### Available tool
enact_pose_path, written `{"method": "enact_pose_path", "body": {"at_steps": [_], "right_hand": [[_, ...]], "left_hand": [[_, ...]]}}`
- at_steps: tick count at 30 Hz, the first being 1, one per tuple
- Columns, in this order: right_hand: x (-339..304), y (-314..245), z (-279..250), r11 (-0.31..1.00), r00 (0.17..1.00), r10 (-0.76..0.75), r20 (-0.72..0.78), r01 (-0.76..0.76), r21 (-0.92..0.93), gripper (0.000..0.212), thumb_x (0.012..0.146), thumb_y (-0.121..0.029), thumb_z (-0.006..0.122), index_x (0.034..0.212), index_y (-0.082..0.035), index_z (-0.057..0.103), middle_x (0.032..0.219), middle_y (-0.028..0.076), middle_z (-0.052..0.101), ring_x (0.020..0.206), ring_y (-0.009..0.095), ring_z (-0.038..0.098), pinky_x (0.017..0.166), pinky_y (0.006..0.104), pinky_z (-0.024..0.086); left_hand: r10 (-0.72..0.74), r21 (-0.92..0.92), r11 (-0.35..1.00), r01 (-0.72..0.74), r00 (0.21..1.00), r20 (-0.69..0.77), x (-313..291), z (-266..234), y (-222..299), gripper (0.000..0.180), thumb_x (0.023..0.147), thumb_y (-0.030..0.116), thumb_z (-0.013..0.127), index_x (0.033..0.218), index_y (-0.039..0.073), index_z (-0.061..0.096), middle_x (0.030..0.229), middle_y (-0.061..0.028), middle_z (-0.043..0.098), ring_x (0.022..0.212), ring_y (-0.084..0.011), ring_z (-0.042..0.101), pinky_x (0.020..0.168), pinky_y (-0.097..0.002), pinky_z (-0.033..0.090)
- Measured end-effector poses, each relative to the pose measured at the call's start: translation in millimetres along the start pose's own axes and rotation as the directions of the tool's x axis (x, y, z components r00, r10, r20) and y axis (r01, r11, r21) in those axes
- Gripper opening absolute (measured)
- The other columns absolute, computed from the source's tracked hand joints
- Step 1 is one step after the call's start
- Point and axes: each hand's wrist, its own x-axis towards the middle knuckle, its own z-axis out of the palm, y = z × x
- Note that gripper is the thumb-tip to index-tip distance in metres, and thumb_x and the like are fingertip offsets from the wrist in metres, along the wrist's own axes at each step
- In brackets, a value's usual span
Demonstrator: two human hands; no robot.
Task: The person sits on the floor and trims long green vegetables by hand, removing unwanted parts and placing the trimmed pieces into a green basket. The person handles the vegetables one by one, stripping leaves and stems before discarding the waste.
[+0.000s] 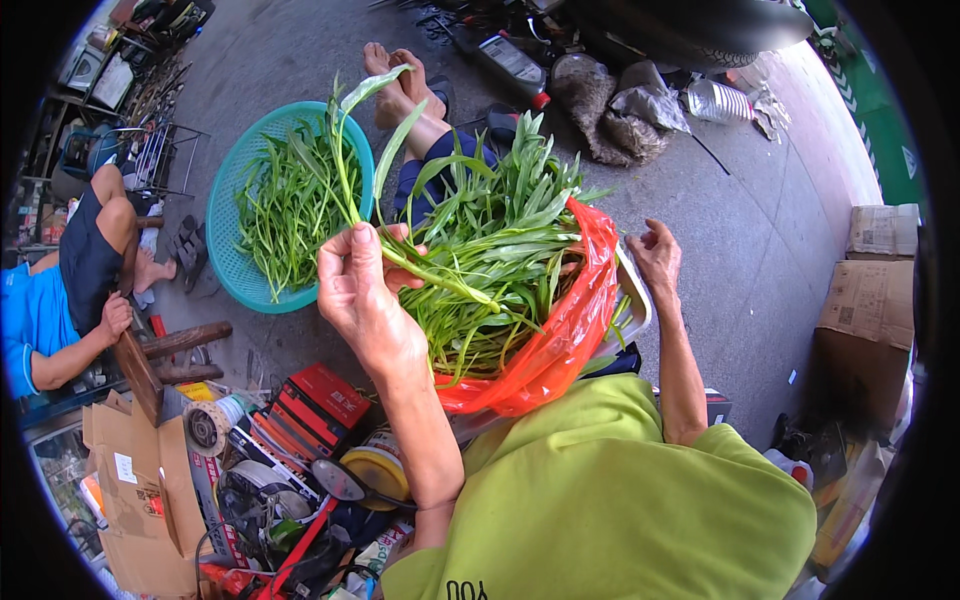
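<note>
My left hand pinches a long green stem of water spinach between thumb and fingers, its leaves pointing up and away. Under and beside it, a large heap of water spinach lies in a red plastic bag on my lap. The bag seems to rest in a pale container, mostly hidden beneath it. To the right of the bag, my right hand is held apart from it, fingers loosely bent and nothing visible in them. A turquoise perforated basket on the left holds more stems.
Another person in a blue shirt sits at the left beside a wooden stool. Tools, boxes and a cardboard box crowd the lower left. A dark bottle and rags lie ahead. Cardboard cartons stand right.
</note>
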Motion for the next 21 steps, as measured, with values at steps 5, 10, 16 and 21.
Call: {"method": "enact_pose_path", "body": {"at_steps": [5, 10, 16, 21], "right_hand": [[-2.1, -39.8, -17.5, 0.996, 0.992, 0.003, -0.126, -0.014, -0.083, 0.053, 0.071, -0.014, 0.065, 0.121, -0.003, 0.053, 0.098, 0.015, 0.063, 0.089, 0.029, 0.062, 0.08, 0.0363, 0.049], [-4.8, -66.1, -34.4, 0.974, 0.964, -0.223, -0.143, 0.227, 0.008, 0.047, 0.076, -0.015, 0.065, 0.12, -0.001, 0.054, 0.125, 0.019, 0.053, 0.114, 0.032, 0.053, 0.096, 0.0394, 0.043], [-47.2, -180.3, -75.0, 0.816, 0.909, -0.415, -0.031, 0.387, 0.429, 0.025, 0.077, -0.013, 0.071, 0.098, 0.0, 0.065, 0.097, 0.013, 0.064, 0.083, 0.022, 0.062, 0.072, 0.0326, 0.05], [-90.4, -235.7, -69.5, 0.541, 0.621, -0.783, 0.035, 0.652, 0.532, 0.029, 0.067, -0.014, 0.079, 0.09, -0.002, 0.066, 0.079, 0.009, 0.058, 0.073, 0.024, 0.057, 0.063, 0.035, 0.045]], "left_hand": [[0.005, 0.013, 1.0, -0.004, 1.0, -0.026, -2.3, 1.8, 2.0, 0.017, 0.092, 0.021, 0.056, 0.095, 0.004, 0.054, 0.08, -0.0117, 0.065, 0.059, -0.016, 0.062, 0.048, -0.021, 0.045], [0.0, 0.009, 1.0, 0.0, 0.999, -0.035, -5.2, 4.5, 4.4, 0.018, 0.092, 0.021, 0.056, 0.095, 0.004, 0.054, 0.081, -0.0117, 0.066, 0.059, -0.0159, 0.062, 0.047, -0.0209, 0.044], [0.016, 0.016, 1.0, -0.015, 0.998, -0.061, -7.8, 7.7, 0.2, 0.018, 0.093, 0.021, 0.056, 0.094, 0.003, 0.053, 0.082, -0.0126, 0.066, 0.06, -0.0165, 0.062, 0.046, -0.021, 0.045], [0.045, 0.021, 0.999, -0.044, 0.997, -0.063, -12.0, 8.6, -0.4, 0.019, 0.092, 0.02, 0.056, 0.094, 0.002, 0.052, 0.084, -0.0144, 0.065, 0.059, -0.0159, 0.061, 0.044, -0.0199, 0.045]]}}
